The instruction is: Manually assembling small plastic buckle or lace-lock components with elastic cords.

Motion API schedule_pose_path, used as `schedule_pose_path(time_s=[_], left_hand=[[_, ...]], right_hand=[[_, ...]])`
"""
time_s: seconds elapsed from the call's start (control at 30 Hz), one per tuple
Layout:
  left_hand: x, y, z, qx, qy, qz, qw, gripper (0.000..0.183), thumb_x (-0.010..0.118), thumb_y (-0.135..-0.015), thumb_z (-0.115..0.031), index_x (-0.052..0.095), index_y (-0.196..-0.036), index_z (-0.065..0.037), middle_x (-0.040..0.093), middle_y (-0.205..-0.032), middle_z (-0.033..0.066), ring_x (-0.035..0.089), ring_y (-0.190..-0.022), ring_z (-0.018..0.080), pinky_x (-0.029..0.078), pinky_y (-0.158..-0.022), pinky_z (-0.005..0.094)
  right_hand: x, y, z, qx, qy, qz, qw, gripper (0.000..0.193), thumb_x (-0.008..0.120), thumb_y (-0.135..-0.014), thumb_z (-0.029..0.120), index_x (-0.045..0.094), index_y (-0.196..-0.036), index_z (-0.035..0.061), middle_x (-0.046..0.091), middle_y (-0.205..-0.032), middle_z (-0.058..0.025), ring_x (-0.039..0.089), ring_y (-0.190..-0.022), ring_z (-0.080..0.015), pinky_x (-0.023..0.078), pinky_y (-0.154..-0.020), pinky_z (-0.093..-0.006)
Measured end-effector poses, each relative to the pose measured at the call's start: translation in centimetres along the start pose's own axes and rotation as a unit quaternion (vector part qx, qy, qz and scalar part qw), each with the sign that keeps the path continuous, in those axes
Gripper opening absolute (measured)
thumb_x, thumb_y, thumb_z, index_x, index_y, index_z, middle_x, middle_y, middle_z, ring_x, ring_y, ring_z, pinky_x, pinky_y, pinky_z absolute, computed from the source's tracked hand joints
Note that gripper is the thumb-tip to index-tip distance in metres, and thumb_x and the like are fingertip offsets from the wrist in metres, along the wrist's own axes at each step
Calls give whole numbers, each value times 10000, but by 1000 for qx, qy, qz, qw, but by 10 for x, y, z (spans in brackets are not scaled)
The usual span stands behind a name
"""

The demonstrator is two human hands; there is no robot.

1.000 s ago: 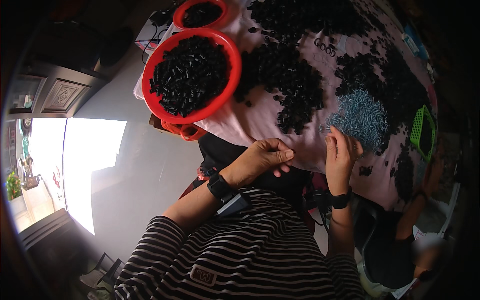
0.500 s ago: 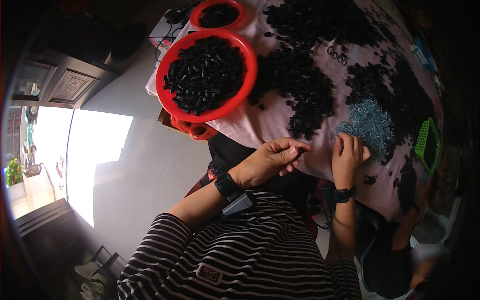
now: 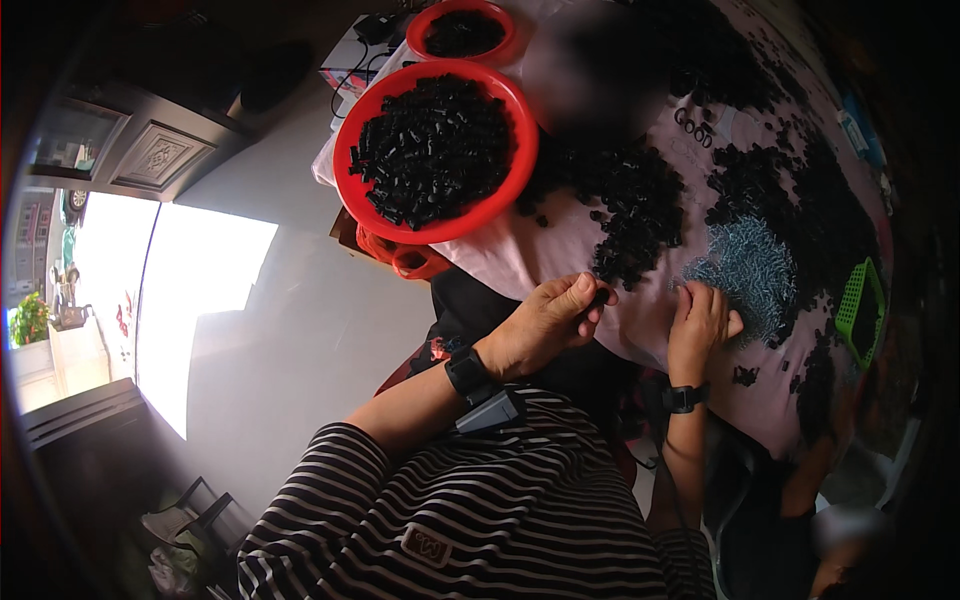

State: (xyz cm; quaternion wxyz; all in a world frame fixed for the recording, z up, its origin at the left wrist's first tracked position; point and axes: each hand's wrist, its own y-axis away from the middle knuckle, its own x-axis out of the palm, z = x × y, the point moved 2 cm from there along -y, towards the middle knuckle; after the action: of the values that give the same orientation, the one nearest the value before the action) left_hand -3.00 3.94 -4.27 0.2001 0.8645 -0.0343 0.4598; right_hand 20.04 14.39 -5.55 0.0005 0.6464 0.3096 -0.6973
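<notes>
Between the thumb and curled fingers of my left hand [image 3: 548, 322] is a small black plastic piece [image 3: 600, 298], partly covered by the fingers. My right hand [image 3: 702, 328] rests at the near left edge of a heap of small blue-grey screws [image 3: 752, 275]. Its fingers are bent and drawn together, and whatever is between the fingertips is too small to make out. Just beyond my left hand lies a pile of loose black plastic pieces [image 3: 640, 215] on the pink cloth [image 3: 645, 325].
A large red basin [image 3: 525, 165] full of black pieces stands at the table's left edge, with a smaller red basin [image 3: 507, 40] behind it. More black pieces [image 3: 835, 210] spread across the right side. A green basket [image 3: 858, 305] stands at the far right, near another person's arm [image 3: 808, 480].
The whole view has shifted slightly, so the table things appear farther right. My left fingers have closed more around the black piece. My right hand stays at the screw heap's edge.
</notes>
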Motion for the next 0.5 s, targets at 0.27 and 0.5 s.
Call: schedule_pose_path(time_s=[0.27, 0.5], left_hand=[[0, 9, -13, -32, -26, 17, 999, 450, 574, -1058, -437, 585, -1187, -7, 617, -953, 20, 621, -765, 104, 493, -595, 242], [-17, 26, -113, 302, -482, -299, 767, 298, 707, -986, -231, 634, -1191, -27, 691, -1001, 85, 679, -883, 163, 547, -747, 301]], right_hand=[[-11, 9, -3, 31, -95, -29, 995, 103, 711, -956, 147, 652, -1038, 125, 701, -933, -13, 660, -841, -220, 369, -958, -422], [-12, 20, -16, 90, -198, -31, 976, 93, 704, -950, 80, 650, -1025, 65, 701, -930, -70, 672, -834, -259, 447, -887, -400]])
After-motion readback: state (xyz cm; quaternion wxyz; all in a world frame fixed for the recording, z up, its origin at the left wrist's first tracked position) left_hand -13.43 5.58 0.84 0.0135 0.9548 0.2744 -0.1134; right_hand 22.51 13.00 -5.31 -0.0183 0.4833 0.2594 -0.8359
